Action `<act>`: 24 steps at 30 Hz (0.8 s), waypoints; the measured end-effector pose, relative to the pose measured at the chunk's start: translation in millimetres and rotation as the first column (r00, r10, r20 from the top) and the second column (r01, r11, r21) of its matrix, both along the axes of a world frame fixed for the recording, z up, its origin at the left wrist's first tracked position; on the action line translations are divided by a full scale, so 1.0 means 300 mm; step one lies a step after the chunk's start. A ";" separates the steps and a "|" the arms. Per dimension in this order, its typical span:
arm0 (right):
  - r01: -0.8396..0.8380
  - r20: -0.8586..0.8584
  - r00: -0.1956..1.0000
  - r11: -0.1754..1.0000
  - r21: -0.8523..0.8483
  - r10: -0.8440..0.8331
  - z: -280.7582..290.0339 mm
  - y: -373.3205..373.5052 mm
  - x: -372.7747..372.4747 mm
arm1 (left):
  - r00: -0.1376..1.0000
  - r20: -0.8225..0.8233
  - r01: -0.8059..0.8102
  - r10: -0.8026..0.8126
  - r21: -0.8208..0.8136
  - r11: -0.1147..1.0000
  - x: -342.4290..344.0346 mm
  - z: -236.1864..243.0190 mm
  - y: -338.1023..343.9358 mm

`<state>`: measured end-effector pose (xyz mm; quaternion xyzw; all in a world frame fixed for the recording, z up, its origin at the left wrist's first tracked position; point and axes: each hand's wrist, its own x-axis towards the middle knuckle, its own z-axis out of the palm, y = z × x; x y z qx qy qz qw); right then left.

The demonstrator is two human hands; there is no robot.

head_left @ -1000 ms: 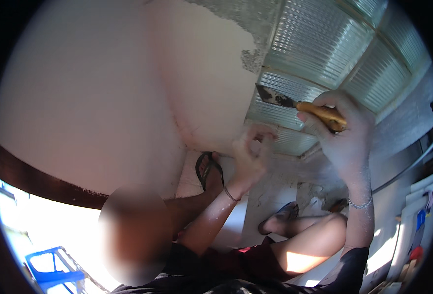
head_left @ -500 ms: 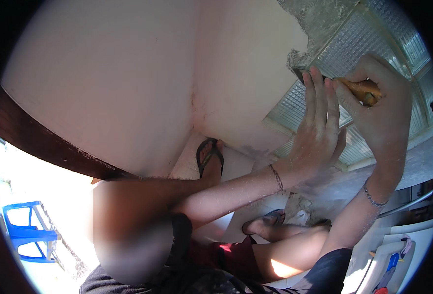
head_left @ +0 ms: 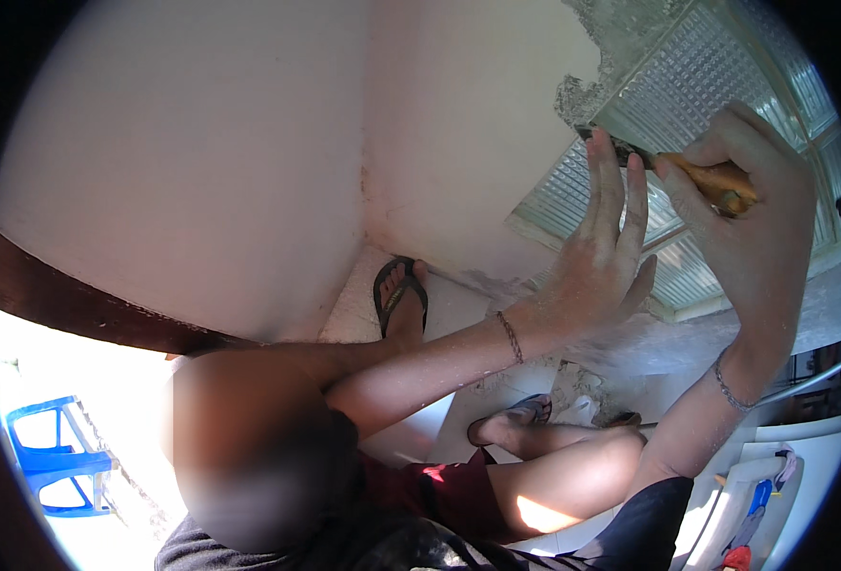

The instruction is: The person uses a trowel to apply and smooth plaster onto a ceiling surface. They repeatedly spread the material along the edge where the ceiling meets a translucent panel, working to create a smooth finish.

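Note:
In my right hand (head_left: 763, 224) is a scraper with a wooden handle (head_left: 715, 181), the fingers wrapped round it. Its dark flat blade (head_left: 628, 152) points left, its tip at the edge of bare grey plaster (head_left: 582, 100) beside the painted wall (head_left: 468, 143). My left hand (head_left: 587, 276) is open, fingers stretched out, and its fingertips rest on or just in front of the blade; exact contact is hard to tell. Ribbed glass blocks (head_left: 696, 86) lie behind both hands.
A sandalled foot (head_left: 401, 295) stands by the wall corner, another (head_left: 515, 423) lower right. At far left is a blue plastic stool (head_left: 59, 462) in bright light. A dark brown edge (head_left: 87, 295) borders the left wall. A pale container with small items (head_left: 758, 504) sits lower right.
My right hand and the scraper have shifted slightly right and down in view. My left hand's fingers have spread and moved a little left, showing more of the blade.

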<state>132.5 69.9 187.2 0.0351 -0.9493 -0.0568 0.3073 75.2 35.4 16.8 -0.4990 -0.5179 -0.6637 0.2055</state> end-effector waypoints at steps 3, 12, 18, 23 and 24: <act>-0.003 0.006 1.000 1.000 0.009 0.003 -0.005 -0.001 0.004 | 0.999 0.039 0.017 -0.016 -0.024 1.000 0.007 0.000 -0.001; -0.043 0.005 0.999 0.999 0.033 0.043 -0.013 0.008 0.011 | 0.999 -0.024 0.020 -0.022 -0.082 0.996 0.009 0.004 -0.033; -0.032 0.014 0.999 0.999 0.033 0.031 -0.004 -0.007 0.008 | 0.997 0.016 0.073 -0.072 -0.046 0.996 0.024 0.010 -0.038; -0.047 -0.036 0.998 0.997 0.058 0.050 -0.004 0.002 0.000 | 0.999 -0.025 0.045 -0.047 -0.062 0.997 0.019 0.010 -0.041; -0.033 0.006 0.999 0.998 0.052 0.033 -0.009 0.006 0.001 | 0.998 -0.048 0.031 -0.032 -0.025 0.999 0.018 0.009 -0.042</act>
